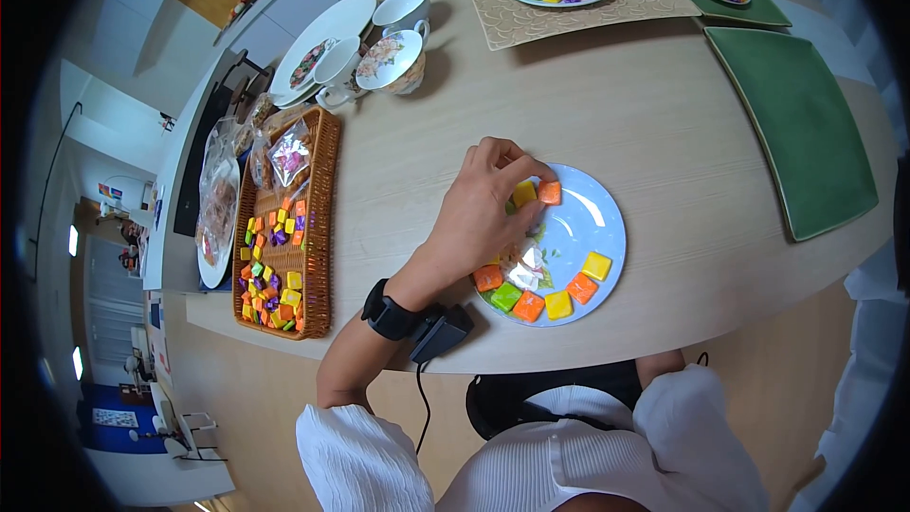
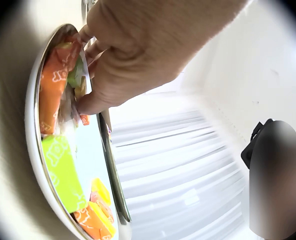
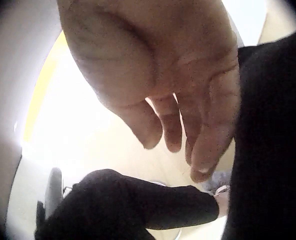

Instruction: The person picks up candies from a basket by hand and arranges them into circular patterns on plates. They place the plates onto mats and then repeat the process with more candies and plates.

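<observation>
My left hand reaches over a light-blue round plate near the table's front edge. Its index finger and thumb pinch an orange wrapped candy at the plate's far rim, beside a yellow candy. Along the near rim lie more wrapped candies, among them a green one and a yellow one. Part of the plate's left side is hidden under the hand. In the right wrist view my right hand hangs below the table, fingers loosely bent and holding nothing.
A wicker basket of loose candies and bagged items stands left. Behind it are white cups and a large white plate. Two candy-filled plates sit at the back on a beige tray and a green tray; another green tray lies right.
</observation>
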Available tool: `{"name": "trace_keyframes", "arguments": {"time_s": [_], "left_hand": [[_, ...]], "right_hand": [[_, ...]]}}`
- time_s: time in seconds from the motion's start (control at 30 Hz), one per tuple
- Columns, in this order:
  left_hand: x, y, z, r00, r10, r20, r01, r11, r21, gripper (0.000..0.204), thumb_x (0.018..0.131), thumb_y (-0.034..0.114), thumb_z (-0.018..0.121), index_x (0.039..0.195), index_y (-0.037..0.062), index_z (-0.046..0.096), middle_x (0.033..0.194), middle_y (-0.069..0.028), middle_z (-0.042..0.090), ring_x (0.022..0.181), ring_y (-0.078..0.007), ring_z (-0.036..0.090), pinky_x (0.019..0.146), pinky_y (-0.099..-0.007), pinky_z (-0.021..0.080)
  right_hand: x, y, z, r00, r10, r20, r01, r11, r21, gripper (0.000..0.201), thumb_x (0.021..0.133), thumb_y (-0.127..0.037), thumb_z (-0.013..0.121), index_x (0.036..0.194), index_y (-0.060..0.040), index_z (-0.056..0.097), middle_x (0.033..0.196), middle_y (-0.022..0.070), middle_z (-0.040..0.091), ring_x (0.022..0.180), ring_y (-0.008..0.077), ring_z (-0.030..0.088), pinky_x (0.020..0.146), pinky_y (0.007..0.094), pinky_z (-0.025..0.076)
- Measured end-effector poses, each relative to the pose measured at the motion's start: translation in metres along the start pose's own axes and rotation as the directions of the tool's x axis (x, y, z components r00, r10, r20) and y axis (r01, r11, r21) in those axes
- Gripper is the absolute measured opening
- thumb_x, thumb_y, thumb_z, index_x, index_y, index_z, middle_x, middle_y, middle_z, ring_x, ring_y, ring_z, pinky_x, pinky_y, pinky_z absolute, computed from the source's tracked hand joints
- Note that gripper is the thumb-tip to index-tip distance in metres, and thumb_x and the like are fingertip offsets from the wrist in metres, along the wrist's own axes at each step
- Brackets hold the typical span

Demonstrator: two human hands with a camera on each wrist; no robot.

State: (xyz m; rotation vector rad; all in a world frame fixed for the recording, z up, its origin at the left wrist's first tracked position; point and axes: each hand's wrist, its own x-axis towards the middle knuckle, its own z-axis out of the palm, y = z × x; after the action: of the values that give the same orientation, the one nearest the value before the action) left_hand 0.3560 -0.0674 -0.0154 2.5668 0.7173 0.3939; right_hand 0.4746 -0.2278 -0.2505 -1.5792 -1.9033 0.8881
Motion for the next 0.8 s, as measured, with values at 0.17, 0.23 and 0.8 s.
{"name": "trace_keyframes", "arguments": {"time_s": [0.17,0.23,0.8], "left_hand": [[-0.001,-0.004,-0.003,1.0,-0.013,0.02,0.014,0.998,-0.061,0.034,0.076,0.006,0.072,0.109,0.014,0.065,0.111,-0.0089,0.051,0.104,-0.0237,0.052,0.086,-0.0332,0.049],[-0.002,-0.005,-0.005,1.0,0.002,0.029,0.0,0.997,-0.08,0.035,0.077,0.006,0.071,0.11,0.0135,0.065,0.111,-0.0093,0.051,0.105,-0.0245,0.051,0.087,-0.0337,0.049],[-0.157,-0.131,-0.178,0.814,-0.562,-0.143,0.573,0.742,0.347,0.031,0.086,0.023,0.061,0.109,0.0021,0.063,0.104,-0.0182,0.063,0.098,-0.0373,0.056,0.085,-0.0436,0.046]], "right_hand": [[0.006,-0.002,0.003,1.0,-0.02,0.016,0.02,1.0,0.016,0.034,0.082,-0.016,0.065,0.114,-0.0091,0.06,0.111,0.0104,0.063,0.103,0.0268,0.06,0.087,0.0364,0.048],[0.011,-0.002,0.005,0.999,-0.033,0.023,0.032,0.999,0.02,0.034,0.082,-0.016,0.065,0.114,-0.0091,0.06,0.111,0.0104,0.063,0.103,0.0269,0.06,0.087,0.0365,0.048],[0.014,0.005,0.008,0.975,-0.141,0.172,0.127,0.988,0.089,0.036,0.081,-0.016,0.065,0.116,-0.0089,0.059,0.113,0.0108,0.063,0.104,0.0273,0.059,0.088,0.0372,0.048]]}}
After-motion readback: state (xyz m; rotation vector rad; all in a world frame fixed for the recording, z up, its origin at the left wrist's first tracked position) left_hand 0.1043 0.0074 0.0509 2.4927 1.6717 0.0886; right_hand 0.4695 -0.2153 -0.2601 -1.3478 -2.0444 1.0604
